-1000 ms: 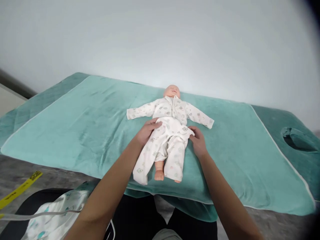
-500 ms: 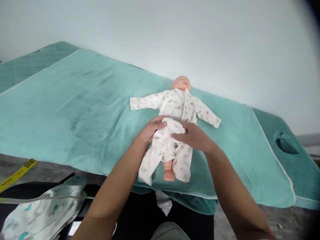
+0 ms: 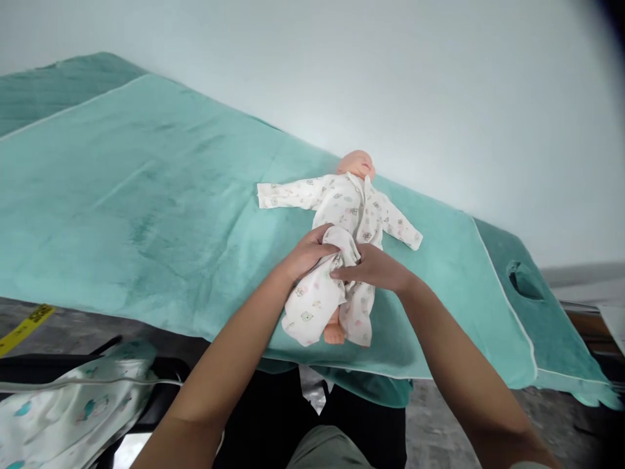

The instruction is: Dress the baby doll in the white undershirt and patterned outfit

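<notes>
A baby doll [image 3: 357, 163] lies on its back on the green bed cover [image 3: 195, 215], head toward the wall. It wears a white printed baby shirt [image 3: 342, 202] with both sleeves spread out. White printed baby pants [image 3: 315, 305] lie over its legs, and one bare foot [image 3: 334, 332] shows below them. My left hand [image 3: 310, 253] is closed on the left side of the waistband. On the other side, my right hand [image 3: 368, 266] grips the bunched waist cloth, thumb toward the middle. The fingertips under the cloth are partly hidden.
A round hole [image 3: 525, 281] opens in the bed's right end. At lower left, a printed cloth [image 3: 83, 410] hangs over a black chair beside a pale cable [image 3: 92, 382]. Yellow tape [image 3: 27, 329] marks the grey floor. A white wall [image 3: 342, 78] runs behind the bed.
The pants' left leg has been drawn up and bunched, its end now rounder and higher. Both hands keep hold of the waist cloth. The view has shifted slightly.
</notes>
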`<state>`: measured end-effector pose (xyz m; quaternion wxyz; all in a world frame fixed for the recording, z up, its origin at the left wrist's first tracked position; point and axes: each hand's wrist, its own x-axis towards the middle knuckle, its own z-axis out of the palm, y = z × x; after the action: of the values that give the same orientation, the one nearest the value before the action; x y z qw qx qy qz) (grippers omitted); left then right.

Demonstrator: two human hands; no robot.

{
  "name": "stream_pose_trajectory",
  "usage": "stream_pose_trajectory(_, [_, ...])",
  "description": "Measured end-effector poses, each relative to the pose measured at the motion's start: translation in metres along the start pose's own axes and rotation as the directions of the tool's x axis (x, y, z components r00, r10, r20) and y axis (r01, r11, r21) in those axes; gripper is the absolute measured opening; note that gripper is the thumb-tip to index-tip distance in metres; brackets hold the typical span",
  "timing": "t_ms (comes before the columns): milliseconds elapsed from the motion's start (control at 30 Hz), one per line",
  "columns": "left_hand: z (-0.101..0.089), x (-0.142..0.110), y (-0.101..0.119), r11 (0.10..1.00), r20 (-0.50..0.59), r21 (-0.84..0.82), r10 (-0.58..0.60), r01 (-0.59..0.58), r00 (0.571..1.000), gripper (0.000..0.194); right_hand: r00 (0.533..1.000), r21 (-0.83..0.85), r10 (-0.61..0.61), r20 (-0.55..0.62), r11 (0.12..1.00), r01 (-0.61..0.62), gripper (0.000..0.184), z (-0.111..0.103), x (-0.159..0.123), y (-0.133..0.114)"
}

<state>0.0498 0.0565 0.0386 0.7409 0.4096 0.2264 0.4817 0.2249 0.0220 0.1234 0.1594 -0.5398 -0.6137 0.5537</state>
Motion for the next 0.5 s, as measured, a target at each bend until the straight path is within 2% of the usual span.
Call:
stream_pose_trajectory(67, [0.001,0.0,0.0,1.0,0.007,-0.028,0.001,-0.001,1.0,0.032,0.995,0.168,-0.038,-0.095,0.984,0.054,0.024,-0.001,0.001,0.003])
stream_pose_trajectory(133, [0.003,0.0,0.002,0.999,0.032,-0.033,-0.007,0.008,0.999,0.039,0.984,0.395,-0.072,-0.163,0.909,0.132,0.017,-0.004,0.004,0.008])
stream_pose_trajectory(233, [0.008,-0.001,0.007,0.998,0.05,-0.047,-0.047,0.05,0.998,0.045,0.98,0.6,-0.106,-0.169,0.778,0.188,0.013,-0.006,0.007,0.01])
stream_pose_trajectory(300, [0.011,-0.002,0.009,0.995,0.062,-0.06,-0.072,0.076,0.995,0.048,0.978,0.622,-0.103,-0.18,0.758,0.194,0.015,-0.003,0.008,0.008])
stream_pose_trajectory(400, [0.011,-0.003,0.011,0.999,0.049,-0.019,-0.047,0.048,0.998,0.047,0.979,0.526,-0.071,-0.189,0.835,0.162,0.027,0.004,0.006,0.002])
stream_pose_trajectory(500, [0.009,-0.002,0.008,0.987,-0.061,0.151,0.072,-0.062,0.996,0.036,0.998,0.331,-0.056,-0.025,0.942,0.061,0.034,0.012,0.002,-0.004])
